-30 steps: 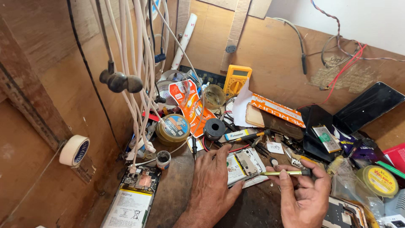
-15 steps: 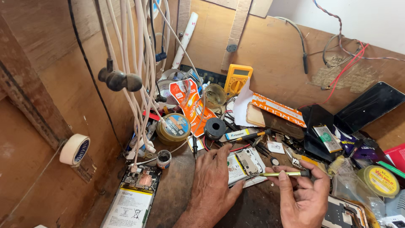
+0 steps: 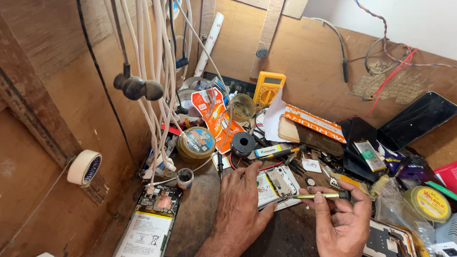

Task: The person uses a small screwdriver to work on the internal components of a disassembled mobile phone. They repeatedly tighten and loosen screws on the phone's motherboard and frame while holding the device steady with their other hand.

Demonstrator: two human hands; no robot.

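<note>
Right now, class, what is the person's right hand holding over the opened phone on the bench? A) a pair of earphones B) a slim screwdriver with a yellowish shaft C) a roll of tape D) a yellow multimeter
B: the right hand grips a slim screwdriver whose tip points at the opened phone, which the left hand steadies; the yellow multimeter stands untouched at the back.

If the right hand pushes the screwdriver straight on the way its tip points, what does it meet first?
Most likely the opened phone. The right hand holds the yellow screwdriver pointing left, its tip at the phone's lower edge, beside the left hand. Contact cannot be told.
</note>
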